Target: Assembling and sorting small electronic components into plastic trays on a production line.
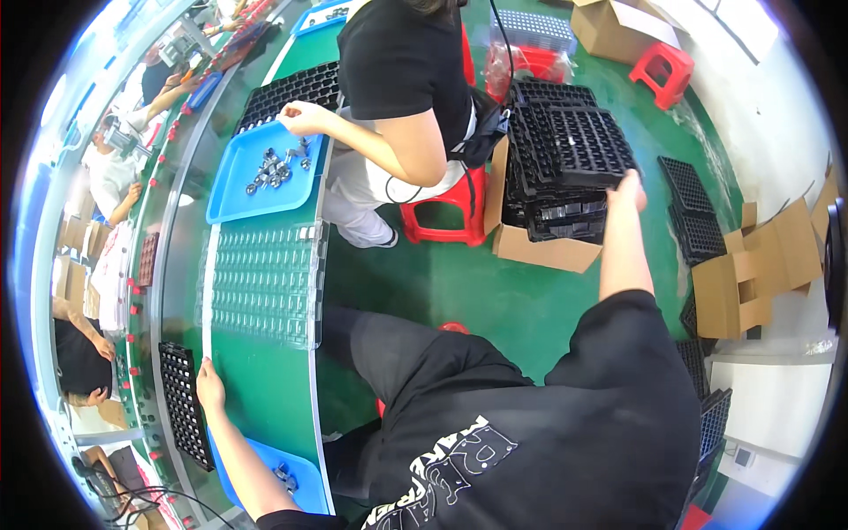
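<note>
My right arm reaches out to the stack of black plastic trays (583, 141) in an open cardboard box. My right hand (627, 191) is closed on the near right corner of an upper tray, its fingertips partly hidden. My left hand (210, 386) lies on the green worktop by the white strip, fingers stretched forward and holding nothing that I can see. Beside it is a black compartment tray (184, 402). A clear plastic blister tray (265, 283) lies farther up the worktop. Under my left forearm is a blue tray (305, 473) with small metal parts (284, 477).
A co-worker (406, 97) sits on a red stool (446, 208), one hand over another blue tray (221, 190) of metal parts. More black trays (689, 203) and cardboard boxes (760, 265) stand on the right. People work across the conveyor line (146, 309) on the left.
</note>
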A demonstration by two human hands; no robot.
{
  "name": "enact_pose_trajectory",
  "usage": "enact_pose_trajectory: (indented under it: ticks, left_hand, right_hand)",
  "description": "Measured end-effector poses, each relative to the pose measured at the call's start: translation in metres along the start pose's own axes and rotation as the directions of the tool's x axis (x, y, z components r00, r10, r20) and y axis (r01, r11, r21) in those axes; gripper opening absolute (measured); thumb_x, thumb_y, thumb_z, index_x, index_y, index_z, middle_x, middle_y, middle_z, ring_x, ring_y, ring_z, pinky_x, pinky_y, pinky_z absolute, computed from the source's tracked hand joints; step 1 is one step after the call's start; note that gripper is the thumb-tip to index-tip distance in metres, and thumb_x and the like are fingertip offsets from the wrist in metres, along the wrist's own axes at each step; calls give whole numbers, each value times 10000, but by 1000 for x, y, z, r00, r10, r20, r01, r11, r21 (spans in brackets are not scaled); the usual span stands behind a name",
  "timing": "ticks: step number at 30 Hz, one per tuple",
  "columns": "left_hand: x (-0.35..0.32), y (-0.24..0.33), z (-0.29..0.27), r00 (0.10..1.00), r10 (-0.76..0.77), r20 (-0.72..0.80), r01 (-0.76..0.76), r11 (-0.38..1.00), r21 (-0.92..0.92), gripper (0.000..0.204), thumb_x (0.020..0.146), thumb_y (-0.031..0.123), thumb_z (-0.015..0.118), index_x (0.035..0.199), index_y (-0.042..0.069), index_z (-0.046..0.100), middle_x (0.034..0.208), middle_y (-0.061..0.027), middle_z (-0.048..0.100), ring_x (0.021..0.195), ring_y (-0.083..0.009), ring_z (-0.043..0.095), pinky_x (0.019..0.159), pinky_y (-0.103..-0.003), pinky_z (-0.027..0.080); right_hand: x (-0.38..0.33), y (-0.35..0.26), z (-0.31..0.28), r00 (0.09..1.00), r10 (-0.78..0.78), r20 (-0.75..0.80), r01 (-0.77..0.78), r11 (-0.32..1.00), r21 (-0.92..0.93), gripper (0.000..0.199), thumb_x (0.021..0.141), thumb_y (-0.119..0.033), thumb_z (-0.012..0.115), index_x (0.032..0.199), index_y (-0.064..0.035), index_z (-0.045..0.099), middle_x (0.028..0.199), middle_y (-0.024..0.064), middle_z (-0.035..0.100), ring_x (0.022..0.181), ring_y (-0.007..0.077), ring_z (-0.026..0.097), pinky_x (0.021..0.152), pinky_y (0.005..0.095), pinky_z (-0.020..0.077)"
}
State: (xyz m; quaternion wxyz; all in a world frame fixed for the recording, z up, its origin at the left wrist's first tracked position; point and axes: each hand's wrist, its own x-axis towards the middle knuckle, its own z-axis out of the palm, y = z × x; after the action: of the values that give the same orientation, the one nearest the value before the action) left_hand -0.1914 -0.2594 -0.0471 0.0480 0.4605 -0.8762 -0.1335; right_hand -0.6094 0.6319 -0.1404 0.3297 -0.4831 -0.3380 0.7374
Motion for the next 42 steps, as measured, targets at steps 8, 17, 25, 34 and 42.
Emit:
enact_pose_trajectory:
  ticks: [8, 17, 25, 34, 42]
  left_hand:
    - [-23, 21, -20, 990, 98, 97, -82, 985, -154, 625, 1033, 517, 410, 1347, 19, 618, 1323, -254, 633, 1283, -384, 577, 1079, -434, 434]
    - [-169, 152, -86, 912, 381, 153, -367, 924, -110, 304, 897, 330, 656, 988, 54, 743, 954, -148, 738, 886, -298, 704, 816, -398, 542]
    - [-343, 175, -142, 89, 983, -161, -576, -82, -813, 347, 878, 164, 701, 1182, -1, 671, 1167, -178, 683, 1097, -379, 627, 949, -451, 502]
    - [-426, 297, -65, -109, 780, -616, -661, -520, -541, 410, 831, 207, 666, 1167, -29, 673, 1194, -255, 638, 1088, -421, 610, 927, -471, 502]
    - [-423, 250, -120, 246, 823, -513, -645, -256, -720, 489, 854, 307, 668, 1181, -50, 596, 1176, -228, 605, 1114, -376, 589, 938, -455, 480]
  right_hand:
    - [-85, -191, -110, 942, -329, -73, 325, 828, 457, 201, 802, -101, 727, 963, 10, 678, 991, 116, 685, 859, 259, 663, 801, 456, 560]
    - [-252, -255, -134, 479, -867, 138, 54, 186, 981, 377, 716, -160, 571, 1003, 55, 685, 1111, 244, 703, 1070, 403, 659, 957, 520, 527]
    - [-447, -109, -86, -15, -133, 991, -511, 853, 107, 427, 880, -222, 562, 1215, 37, 618, 1226, 217, 673, 1136, 366, 647, 1017, 487, 505]
    - [-540, 119, -149, -518, 658, 547, -138, 567, -812, 387, 973, -178, 503, 1303, 4, 590, 1282, 140, 675, 1200, 277, 633, 1076, 457, 483]
    - [-544, 147, -188, -418, 739, 529, -189, 499, -846, 277, 1004, -185, 534, 1223, -31, 602, 1217, 104, 681, 1134, 255, 634, 1019, 433, 486]
